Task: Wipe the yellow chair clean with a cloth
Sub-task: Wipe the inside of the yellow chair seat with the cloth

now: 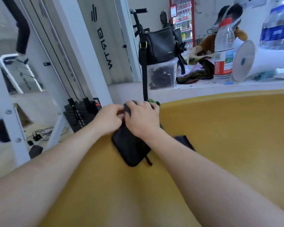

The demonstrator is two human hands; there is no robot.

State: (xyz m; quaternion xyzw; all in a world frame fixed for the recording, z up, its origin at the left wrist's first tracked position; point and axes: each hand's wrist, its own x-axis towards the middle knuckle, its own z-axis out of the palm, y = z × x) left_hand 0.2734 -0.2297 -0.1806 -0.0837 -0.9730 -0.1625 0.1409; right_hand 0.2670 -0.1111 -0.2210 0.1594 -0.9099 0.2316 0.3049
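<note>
Bunching a grey-blue cloth at the far left edge of the yellow chair, right above a black pouch lying on the seat. Curling the right grip over the top of the wad. Pinching its near side with the left grip, fingers bent inward. Clasping the fabric from both sides, and hiding most of it under the knuckles.

Judging the cloth as soft, light and limp, likely flopping out of shape unless gathered into a pad. Better pressing it flat under a palm than holding it by a corner. Judging the chair as hard, smooth and rigid, probably taking firm rubbing without giving. Probably needing to lift the pouch away before reaching the seat beneath it.

Seeing, on the white worktop beyond, a clear plastic box holding dark tangled items too blurred for naming, and carrying a black handbag on its lid. Seeing further right a red-capped bottle, not showing its level clearly.
</note>
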